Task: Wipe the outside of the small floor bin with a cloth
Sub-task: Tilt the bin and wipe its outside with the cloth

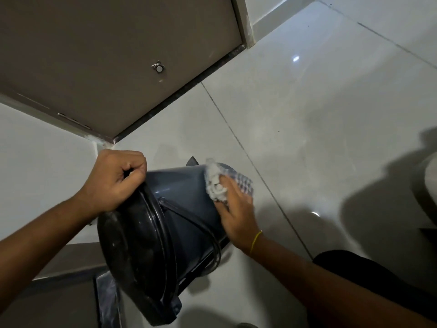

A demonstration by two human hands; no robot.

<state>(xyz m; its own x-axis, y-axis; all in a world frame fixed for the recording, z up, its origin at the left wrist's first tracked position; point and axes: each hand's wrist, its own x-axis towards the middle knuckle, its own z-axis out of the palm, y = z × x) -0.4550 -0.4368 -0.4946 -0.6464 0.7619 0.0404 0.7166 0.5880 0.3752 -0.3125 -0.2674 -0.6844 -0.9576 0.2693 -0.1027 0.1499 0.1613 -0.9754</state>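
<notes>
A small dark grey floor bin (179,190) with a black lid (132,252) is tipped on its side, its base pointing away from me over the tiled floor. My left hand (113,178) is closed around the bin's upper rim next to the lid and holds it tilted. My right hand (236,209) presses a crumpled white and blue checked cloth (220,183) flat against the bin's outer wall near the base. A thin black wire handle (203,228) hangs along the bin's side.
A brown door (106,55) with a small round stopper (158,67) stands shut behind the bin. Glossy pale floor tiles (307,114) stretch to the right. A white wall (42,162) is on the left. A clear plastic liner (107,301) lies under the lid.
</notes>
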